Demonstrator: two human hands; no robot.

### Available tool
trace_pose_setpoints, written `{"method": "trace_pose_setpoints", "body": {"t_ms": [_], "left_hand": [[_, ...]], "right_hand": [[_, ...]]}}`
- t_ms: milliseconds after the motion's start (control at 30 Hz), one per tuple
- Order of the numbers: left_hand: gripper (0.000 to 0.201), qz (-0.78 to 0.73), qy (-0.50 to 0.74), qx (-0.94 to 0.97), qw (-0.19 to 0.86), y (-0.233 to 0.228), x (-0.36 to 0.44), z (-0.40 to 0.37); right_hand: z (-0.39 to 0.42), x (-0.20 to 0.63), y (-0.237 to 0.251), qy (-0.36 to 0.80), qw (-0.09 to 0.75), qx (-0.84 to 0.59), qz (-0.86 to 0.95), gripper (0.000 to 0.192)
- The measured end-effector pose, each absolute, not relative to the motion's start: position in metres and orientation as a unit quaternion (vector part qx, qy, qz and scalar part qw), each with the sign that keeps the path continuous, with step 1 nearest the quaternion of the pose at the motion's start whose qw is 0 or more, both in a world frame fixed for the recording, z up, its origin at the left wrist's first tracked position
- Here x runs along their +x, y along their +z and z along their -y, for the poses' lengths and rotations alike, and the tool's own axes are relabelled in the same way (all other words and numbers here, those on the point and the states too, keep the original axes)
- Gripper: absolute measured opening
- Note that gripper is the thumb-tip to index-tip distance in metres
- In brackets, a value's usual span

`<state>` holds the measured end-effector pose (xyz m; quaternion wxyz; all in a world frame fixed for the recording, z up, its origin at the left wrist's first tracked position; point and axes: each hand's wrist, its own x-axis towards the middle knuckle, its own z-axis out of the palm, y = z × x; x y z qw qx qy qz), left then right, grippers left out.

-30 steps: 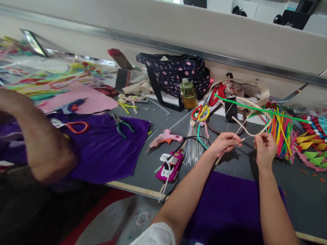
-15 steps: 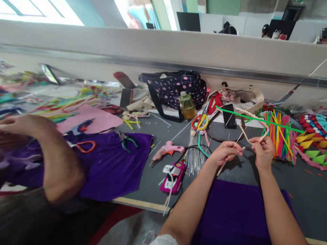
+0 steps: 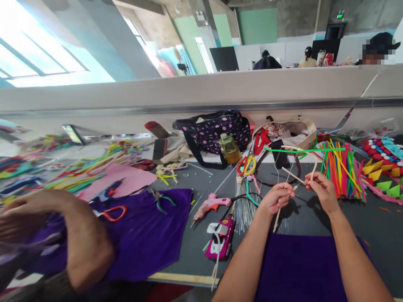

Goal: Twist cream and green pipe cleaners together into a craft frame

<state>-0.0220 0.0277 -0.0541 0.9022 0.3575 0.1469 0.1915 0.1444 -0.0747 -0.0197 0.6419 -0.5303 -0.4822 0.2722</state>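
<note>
My left hand (image 3: 277,197) pinches a cream pipe cleaner (image 3: 291,174) together with a thin wire, above the grey table (image 3: 201,201). My right hand (image 3: 321,188) grips the other upright end of the same cream pipe cleaner, a short way to the right. A green pipe cleaner (image 3: 304,149) lies across just behind both hands. A purple cloth (image 3: 299,264) lies under my forearms.
A co-worker's arm (image 3: 75,235) rests at the left over another purple cloth (image 3: 147,226) with pliers (image 3: 162,200). A pink glue gun (image 3: 211,204), a pink phone (image 3: 220,238), wire bundle (image 3: 242,205), polka-dot bag (image 3: 214,130), bottle (image 3: 229,149) and coloured pipe cleaners (image 3: 341,170) crowd the table.
The camera has tilted up, showing the room beyond the partition. My hands have turned the cream pipe cleaner so its ends stand more upright. The co-worker's arm has shifted slightly.
</note>
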Motion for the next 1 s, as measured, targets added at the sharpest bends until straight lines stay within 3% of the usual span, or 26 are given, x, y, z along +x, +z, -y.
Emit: {"method": "trace_pose_setpoints", "body": {"t_ms": [533, 733, 1000], "left_hand": [[0.021, -0.190, 0.194, 0.418, 0.867, -0.053, -0.033, -0.037], [0.020, -0.180, 0.208, 0.414, 0.868, -0.053, -0.032, -0.036], [0.021, -0.186, 0.227, 0.408, 0.864, -0.054, -0.033, -0.039]], "right_hand": [[0.073, 0.158, -0.021, 0.308, 0.557, -0.568, 0.521, 0.033], [0.073, 0.156, -0.020, 0.362, 0.574, -0.541, 0.498, 0.021], [0.072, 0.155, -0.024, 0.211, 0.542, -0.610, 0.538, 0.020]]}}
